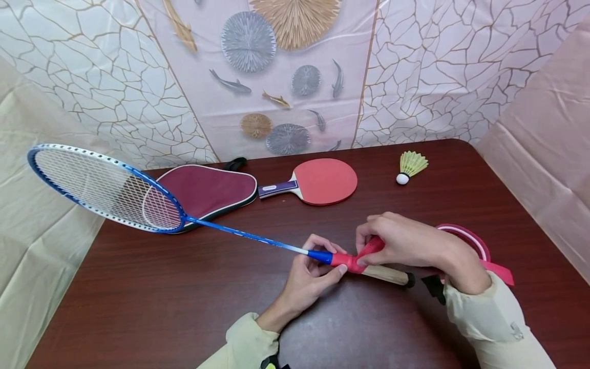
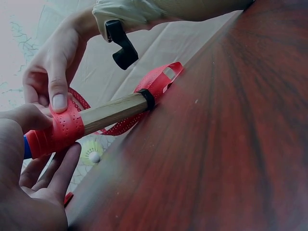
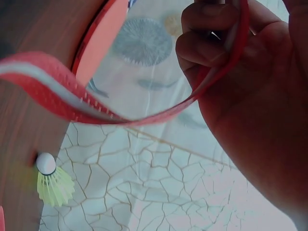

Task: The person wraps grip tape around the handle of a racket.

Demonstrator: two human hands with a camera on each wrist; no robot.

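Observation:
A blue and white badminton racket (image 1: 251,236) slants across the head view, its strung head up at the left. Perforated red grip tape (image 2: 70,126) is wound around the upper handle, and bare wood (image 1: 384,274) shows below it down to a black end. My left hand (image 1: 305,286) holds the racket at the wrapped part, thumb on the tape. Close beside it my right hand (image 1: 407,241) pinches the loose length of tape where it leaves the handle. In the right wrist view this tape strip (image 3: 43,89) hangs from the fingers in a curve, a pale stripe along it.
A red table tennis bat (image 1: 324,181) lies at the back of the brown table (image 1: 184,307). Left of it is a maroon bat case (image 1: 209,187), partly behind the racket strings. A yellow shuttlecock (image 1: 412,166) stands back right. Loose tape (image 1: 500,271) coils behind the right wrist.

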